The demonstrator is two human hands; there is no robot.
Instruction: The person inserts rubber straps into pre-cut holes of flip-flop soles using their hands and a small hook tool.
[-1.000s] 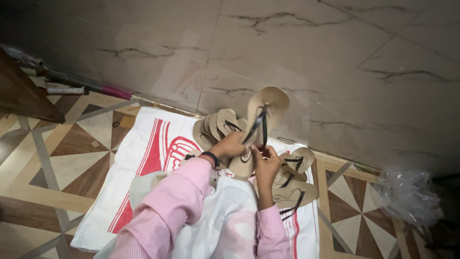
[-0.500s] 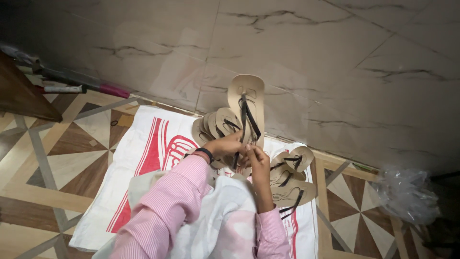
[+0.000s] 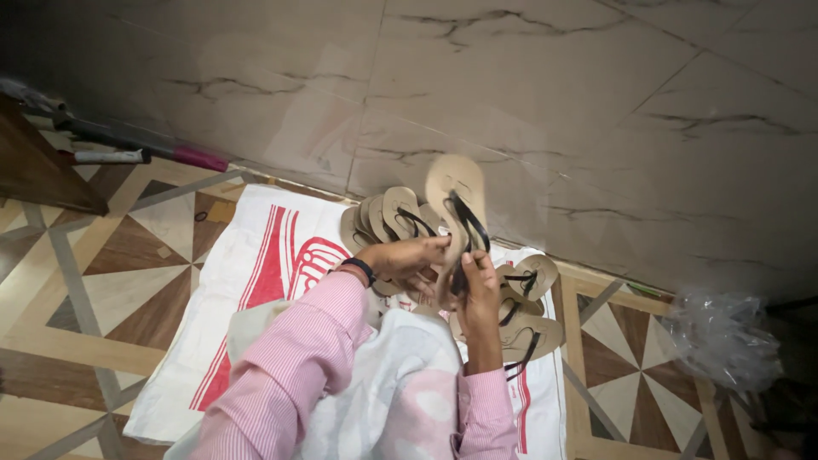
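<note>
A grey-veined marble wall (image 3: 596, 111) fills the upper part of the view, above a patterned floor of brown, cream and grey triangular tiles (image 3: 111, 281). Spread flat on that floor against the wall lies a white woven sack with red printed stripes (image 3: 256, 281); nothing sits inside it, it serves as a mat. On its far edge stands a row of tan flat sandals with black thong straps (image 3: 388, 217), leaning one against another, and on its right side lies a loose pile of the same tan sandals (image 3: 524, 319), overlapping each other. At the right, on the tiles, sits a crumpled clear plastic bag (image 3: 724, 336), its contents not discernible. At the upper left lie a dark wooden plank (image 3: 34, 170) and a pink-and-white stick (image 3: 145, 156) along the wall.

Both arms in pink striped sleeves reach forward from the bottom. The left hand (image 3: 405, 260), a dark band at its wrist, curls its fingers around the lower edge of one tan sandal with a black strap (image 3: 456, 204), held upright between the row and the pile. The right hand (image 3: 477, 285) grips that same sandal from below, thumb up at the black strap.
</note>
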